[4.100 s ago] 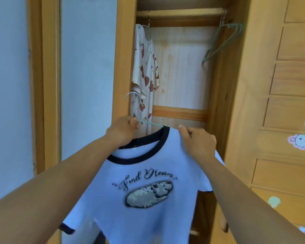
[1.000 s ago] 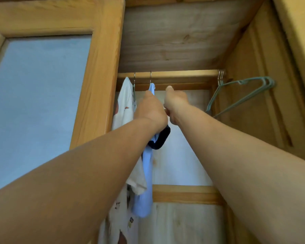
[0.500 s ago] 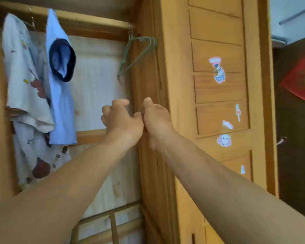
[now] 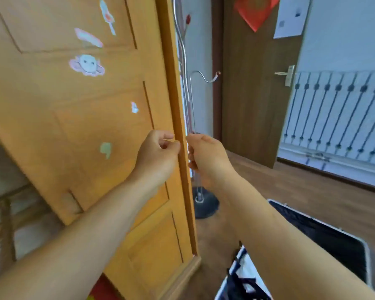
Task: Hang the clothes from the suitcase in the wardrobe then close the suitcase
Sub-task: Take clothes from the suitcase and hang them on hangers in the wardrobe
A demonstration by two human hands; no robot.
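two hands are up in the middle of the frame, close together, with nothing in them. the left hand point(image 4: 158, 154) has its fingers point(image 4: 168, 140) loosely curled, thumb near the first finger, in front of the wardrobe door point(image 4: 78, 118). the right hand point(image 4: 206, 155) is just right of the door's edge, fingers loosely curled too, and they hold nothing i can see. the door fills the left side and has about five stickers point(image 4: 87, 64) on it. the suitcase point(image 4: 333, 241) is open on the floor point(image 4: 290, 187) in the lower right, one dark lid up, with clothes point(image 4: 245, 276) inside at the bottom edge; they are too blurry to count. one metal coat stand point(image 4: 191, 109) stands behind the door's edge. one brown room door point(image 4: 251, 87) is at the upper right
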